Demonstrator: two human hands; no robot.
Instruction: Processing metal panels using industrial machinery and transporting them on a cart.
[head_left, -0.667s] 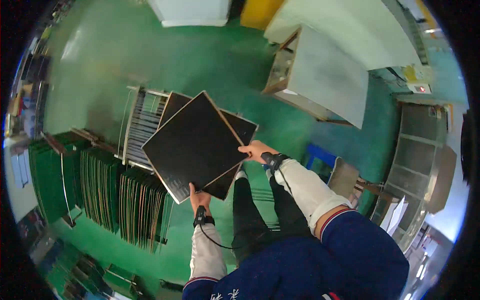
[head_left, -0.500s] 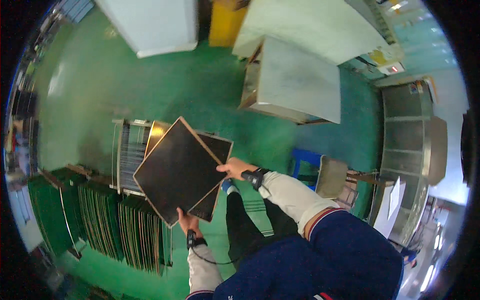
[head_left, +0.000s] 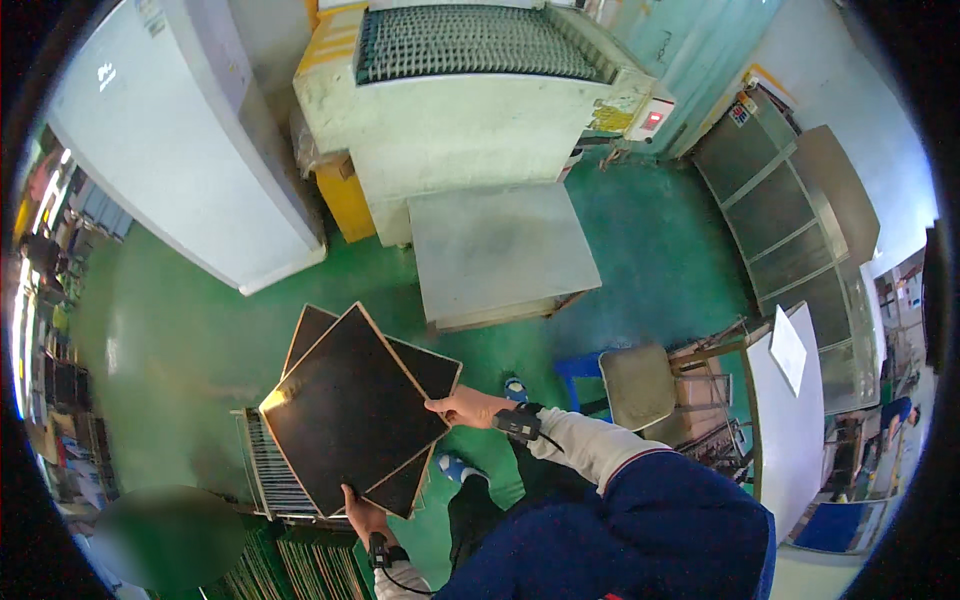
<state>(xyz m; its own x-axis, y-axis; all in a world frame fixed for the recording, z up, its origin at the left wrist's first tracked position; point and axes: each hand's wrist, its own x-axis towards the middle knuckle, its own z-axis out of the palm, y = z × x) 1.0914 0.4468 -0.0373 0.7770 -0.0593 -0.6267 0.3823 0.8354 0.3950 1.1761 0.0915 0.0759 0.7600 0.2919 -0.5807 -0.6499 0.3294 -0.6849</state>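
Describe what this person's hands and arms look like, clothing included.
The left hand and right hand are ungloved. Each wrist has a small, boxy black device strapped on, with a thin black cable coming off it. Off-white sleeves cover the forearms; above, the right arm wears a navy blue sleeve.

Smooth panels (head_left: 350, 410) with a faint gloss; around them, a shiny floor (head_left: 150, 320); beyond them, a matt tabletop (head_left: 500, 250); right of them, a cloth sleeve (head_left: 585, 450).
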